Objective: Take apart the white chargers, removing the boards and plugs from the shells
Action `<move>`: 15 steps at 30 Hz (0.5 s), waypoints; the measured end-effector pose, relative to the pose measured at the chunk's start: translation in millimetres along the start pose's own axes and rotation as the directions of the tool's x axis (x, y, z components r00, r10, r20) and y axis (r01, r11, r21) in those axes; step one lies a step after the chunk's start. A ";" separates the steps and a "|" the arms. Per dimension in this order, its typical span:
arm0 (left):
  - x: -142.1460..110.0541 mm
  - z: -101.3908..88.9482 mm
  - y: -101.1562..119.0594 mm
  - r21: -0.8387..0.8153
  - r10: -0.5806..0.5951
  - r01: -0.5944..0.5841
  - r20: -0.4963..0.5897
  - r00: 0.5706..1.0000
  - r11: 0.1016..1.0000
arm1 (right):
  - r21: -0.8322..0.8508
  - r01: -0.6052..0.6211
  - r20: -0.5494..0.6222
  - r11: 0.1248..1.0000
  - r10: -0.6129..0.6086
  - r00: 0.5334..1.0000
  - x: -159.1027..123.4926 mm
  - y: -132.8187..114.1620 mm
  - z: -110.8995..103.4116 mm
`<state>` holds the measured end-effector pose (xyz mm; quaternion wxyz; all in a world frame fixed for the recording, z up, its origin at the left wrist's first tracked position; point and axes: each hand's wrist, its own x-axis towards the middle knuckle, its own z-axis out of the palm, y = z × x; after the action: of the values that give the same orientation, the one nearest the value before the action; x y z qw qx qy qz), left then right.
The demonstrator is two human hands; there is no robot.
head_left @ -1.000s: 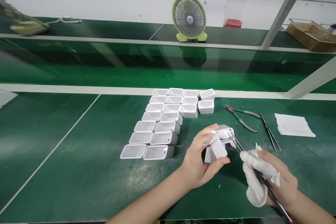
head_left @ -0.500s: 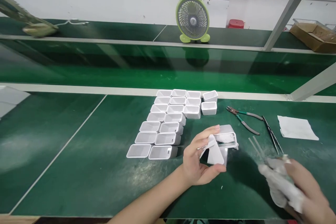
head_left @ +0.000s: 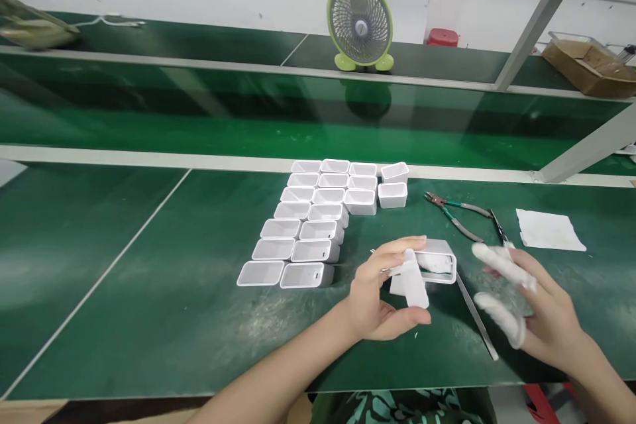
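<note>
White case (head_left: 438, 246) in left hand (head_left: 371, 299), right hand (head_left: 541, 305) spread near tweezers (head_left: 477, 316)

From head height the green bench (head_left: 149, 318) is looked down upon, straight ahead; the left hand (head_left: 370, 301) and right hand (head_left: 549, 308) are caught close, low in view, the fan (head_left: 361, 26) taken in farther off, up top!

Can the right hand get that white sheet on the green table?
Yes, probably. The white sheet lies just past the right hand, with nothing seen on top of it or standing between them. The fingers are blurred, but they look spread apart and seem to hold nothing.
</note>
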<state>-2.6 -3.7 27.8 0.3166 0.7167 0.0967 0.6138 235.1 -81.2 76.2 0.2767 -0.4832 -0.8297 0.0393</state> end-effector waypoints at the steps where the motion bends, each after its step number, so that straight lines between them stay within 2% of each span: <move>1: -1.9 1.6 0.1 -0.016 -0.015 0.016 0.015 1.000 1.000 | 0.034 -0.009 0.040 0.999 0.007 0.999 12.6 -5.2 2.4; 3: -4.8 3.3 0.6 -0.030 -0.061 0.062 0.037 0.997 0.998 | 0.113 0.047 0.104 0.992 -0.059 0.993 36.7 -12.3 9.9; 6: -1.7 -1.4 3.2 0.007 -0.209 0.209 0.037 0.977 0.978 | 0.212 0.099 0.076 0.972 -0.117 0.990 70.0 -4.5 19.9; 8: 6.7 -9.3 5.9 0.141 -0.334 0.327 0.028 0.942 0.934 | 0.207 0.035 0.015 0.978 -0.039 0.999 93.0 16.5 23.8; 9: 12.1 -13.8 7.2 0.246 -0.398 0.380 0.029 0.917 0.892 | 0.168 -0.053 -0.006 0.984 0.055 0.998 105.2 31.1 25.6; 11: 23.2 -21.8 9.0 0.460 -0.543 0.464 0.049 0.838 0.757 | 0.071 -0.260 -0.093 0.963 0.266 0.960 130.0 64.5 30.3; 12: 28.1 -24.7 9.5 0.550 -0.627 0.492 0.075 0.776 0.675 | 0.053 -0.346 -0.138 0.937 0.350 0.927 141.8 81.4 33.3; 15: 37.5 -28.2 11.1 0.726 -0.818 0.502 0.146 0.556 0.471 | 0.055 -0.397 -0.181 0.916 0.400 0.898 170.1 121.0 41.6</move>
<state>-23.3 16.8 66.2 0.3000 0.8026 0.4868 0.1698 244.2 131.4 72.5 0.3441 -0.6419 -0.6829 0.0559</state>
